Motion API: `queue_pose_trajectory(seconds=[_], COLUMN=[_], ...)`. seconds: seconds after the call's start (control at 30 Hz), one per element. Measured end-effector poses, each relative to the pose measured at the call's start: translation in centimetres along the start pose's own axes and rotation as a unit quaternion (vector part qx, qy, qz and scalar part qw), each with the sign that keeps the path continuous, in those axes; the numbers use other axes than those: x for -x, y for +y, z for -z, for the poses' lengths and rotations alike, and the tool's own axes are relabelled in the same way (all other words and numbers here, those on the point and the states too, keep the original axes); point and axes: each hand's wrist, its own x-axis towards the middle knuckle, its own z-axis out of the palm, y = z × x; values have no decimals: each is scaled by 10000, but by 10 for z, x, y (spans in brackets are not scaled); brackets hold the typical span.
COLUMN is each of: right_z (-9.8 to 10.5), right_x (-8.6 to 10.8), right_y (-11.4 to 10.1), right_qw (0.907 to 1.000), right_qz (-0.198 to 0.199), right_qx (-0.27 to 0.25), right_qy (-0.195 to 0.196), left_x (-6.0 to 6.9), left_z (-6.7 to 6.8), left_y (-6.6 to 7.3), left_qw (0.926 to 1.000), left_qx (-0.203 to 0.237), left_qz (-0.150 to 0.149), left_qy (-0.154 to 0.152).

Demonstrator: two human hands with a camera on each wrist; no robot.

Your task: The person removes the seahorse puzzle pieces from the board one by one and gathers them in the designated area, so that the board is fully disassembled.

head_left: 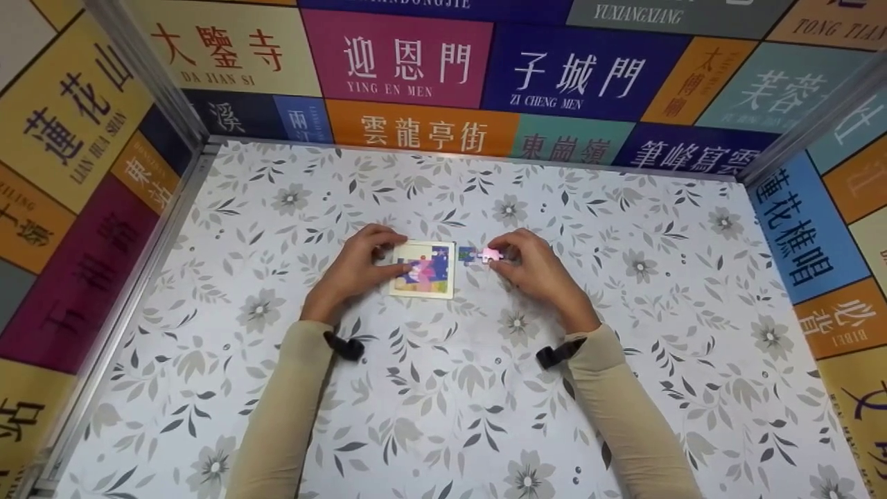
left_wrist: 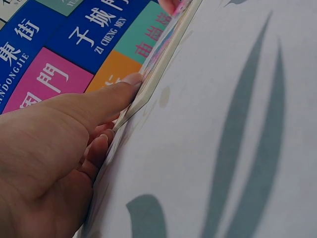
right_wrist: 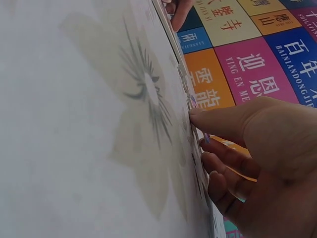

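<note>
Left hand (head_left: 356,264) grips; right hand (head_left: 532,259) pinches.

Puzzle board (head_left: 451,272) partly behind left fingers (head_left: 388,235), sleeves (head_left: 277,416) cut off below

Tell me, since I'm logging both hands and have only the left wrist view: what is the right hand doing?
Observer: The head view shows the right hand pinching a small, flat, pink jigsaw piece.
Operator: Does anything lie between that and the cream-rimmed, square puzzle board I can see edge-on?
Observer: Yes, a small, flat, blue-and-green jigsaw piece lies just right of the board.
Operator: Does the board's picture look complete?
Observer: It seems not: from above, a pale patch shows at its upper left, beside the left hand.
</note>
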Motion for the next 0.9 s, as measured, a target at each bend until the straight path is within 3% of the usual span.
queue_pose_trajectory(seconds=[0.27,0.9], right_z=[0,0], right_x=[-2,-2], right_y=[1,1], right_qw=[10000,9999], right_qz=[-65,-130], right_qx=[-39,16], right_qy=[-35,-82], left_x=[-1,0], left_z=[-1,-1], left_y=[-4,-3], left_qw=[9998,9999], left_qx=[123,65], left_qz=[-115,-82], left_qy=[41,50])
